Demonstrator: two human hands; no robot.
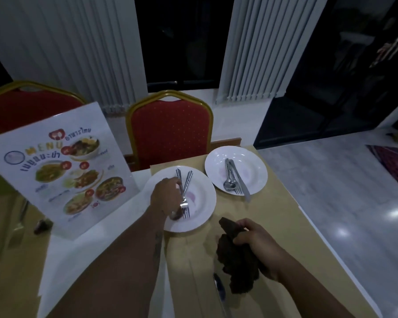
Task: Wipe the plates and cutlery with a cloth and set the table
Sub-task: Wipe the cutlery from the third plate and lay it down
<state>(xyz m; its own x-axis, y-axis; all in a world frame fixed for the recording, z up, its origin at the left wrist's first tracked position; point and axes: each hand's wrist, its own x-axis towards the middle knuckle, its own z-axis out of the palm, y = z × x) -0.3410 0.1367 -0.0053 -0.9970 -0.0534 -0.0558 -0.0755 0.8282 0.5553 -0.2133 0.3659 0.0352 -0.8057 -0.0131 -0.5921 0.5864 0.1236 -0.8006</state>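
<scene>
Two white plates stand on the tan table. On the near plate (202, 198) lie a fork (185, 196) and a spoon (175, 214), handles pointing away from me. My left hand (164, 193) is over this plate, fingers closed around the cutlery handles. The far plate (255, 161) holds a spoon, a fork and a knife (233, 180) side by side. My right hand (256, 242) is low over the table near me, gripping a crumpled dark brown cloth (237, 262). A single knife (220, 292) lies on the table below the cloth.
A standing menu card (62, 168) rises at the left, close to the near plate. Two red chairs with gold frames (170, 129) stand behind the table. The table's right edge (313, 223) drops to a pale shiny floor. A small dark object (43, 226) lies by the menu's base.
</scene>
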